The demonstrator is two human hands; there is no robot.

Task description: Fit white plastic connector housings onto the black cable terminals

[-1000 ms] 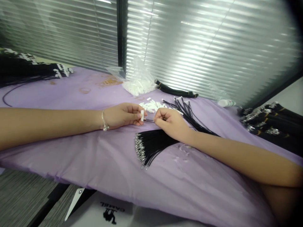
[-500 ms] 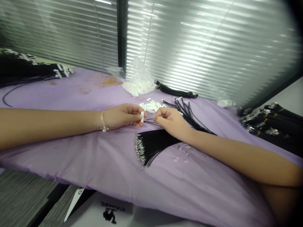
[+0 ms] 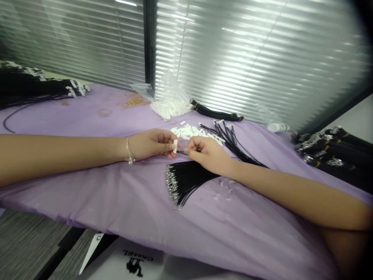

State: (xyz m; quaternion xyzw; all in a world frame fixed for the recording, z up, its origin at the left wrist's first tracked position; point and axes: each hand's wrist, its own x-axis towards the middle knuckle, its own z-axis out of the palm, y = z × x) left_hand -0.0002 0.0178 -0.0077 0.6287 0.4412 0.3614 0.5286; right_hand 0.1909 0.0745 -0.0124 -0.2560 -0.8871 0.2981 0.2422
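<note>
My left hand (image 3: 151, 144) pinches a small white plastic connector (image 3: 175, 146) upright between thumb and fingers. My right hand (image 3: 205, 152) pinches a thin black wire (image 3: 182, 152) whose tip meets the connector. Both hands rest on the purple cloth (image 3: 116, 194). Just below my right hand lies a bundle of black wires (image 3: 186, 179) with metal terminals fanned toward me. Loose white connectors (image 3: 189, 131) lie just beyond my fingers, beside more loose black wires (image 3: 233, 142).
A clear bag of white connectors (image 3: 170, 102) sits at the back by the blinds, with a tied black cable bundle (image 3: 215, 112) to its right. Finished wire bundles lie far left (image 3: 37, 83) and far right (image 3: 332, 151). A small white bottle (image 3: 278, 127) lies near the blinds.
My right hand has moved a little left, bringing the wire's tip up to the connector. My left hand has barely shifted.
</note>
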